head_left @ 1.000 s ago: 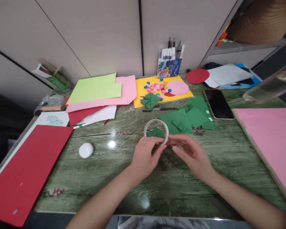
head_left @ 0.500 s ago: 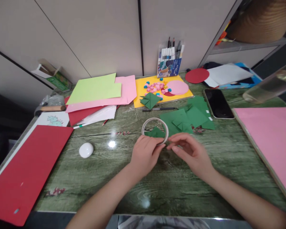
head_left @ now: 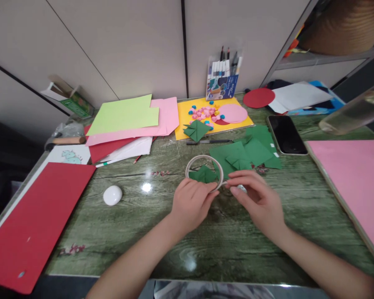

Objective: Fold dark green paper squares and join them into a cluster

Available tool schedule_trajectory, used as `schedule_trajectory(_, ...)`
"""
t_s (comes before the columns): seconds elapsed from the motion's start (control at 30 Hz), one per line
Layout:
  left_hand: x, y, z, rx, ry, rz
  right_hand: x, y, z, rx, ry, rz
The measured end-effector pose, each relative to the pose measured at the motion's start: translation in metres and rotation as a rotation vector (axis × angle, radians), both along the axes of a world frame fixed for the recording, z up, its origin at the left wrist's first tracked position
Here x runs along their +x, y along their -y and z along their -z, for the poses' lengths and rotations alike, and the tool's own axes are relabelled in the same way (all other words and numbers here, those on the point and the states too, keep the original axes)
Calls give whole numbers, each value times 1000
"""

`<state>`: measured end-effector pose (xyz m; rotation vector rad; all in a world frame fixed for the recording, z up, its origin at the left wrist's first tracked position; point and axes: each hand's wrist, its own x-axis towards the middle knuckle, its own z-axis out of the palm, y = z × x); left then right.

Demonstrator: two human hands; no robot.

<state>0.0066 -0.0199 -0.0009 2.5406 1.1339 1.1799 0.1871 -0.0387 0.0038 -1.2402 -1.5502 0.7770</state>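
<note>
So I've got the tape roll (head_left: 205, 171) on edge mid-tabletop (head_left: 162, 232), over a green paper piece (head_left: 203, 174), left hand (head_left: 191, 203) pinching its near rim, right hand (head_left: 257, 199) pinching the loose end; looks like I'm peeling a strip, so a steady pull comes next.

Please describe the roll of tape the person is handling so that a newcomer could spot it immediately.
Start at the green wood-grain table and look to its middle, just ahead of the person's two hands. The thin white ring-shaped roll of tape is pinched at its near edge by the left hand and right hand. It is the only hoop there, framing a small folded green paper piece.
</note>
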Motion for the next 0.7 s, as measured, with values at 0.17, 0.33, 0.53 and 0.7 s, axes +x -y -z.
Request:
schedule_trajectory(0.17, 1, 3, 0, -1, -22, 27, 1, -4, 6, 151, 187, 66)
schedule_trajectory(0.33, 1, 5, 2, 2, -41, 33, 5, -6, 6, 487, 538, 63)
schedule_trajectory(0.53, 1, 5, 3, 29, -92, 15, 5, -4, 1, 547, 645, 145)
schedule_trajectory(0.7, 1, 4, 1, 118, -187, -1, 3, -5, 1, 492, 644, 145)
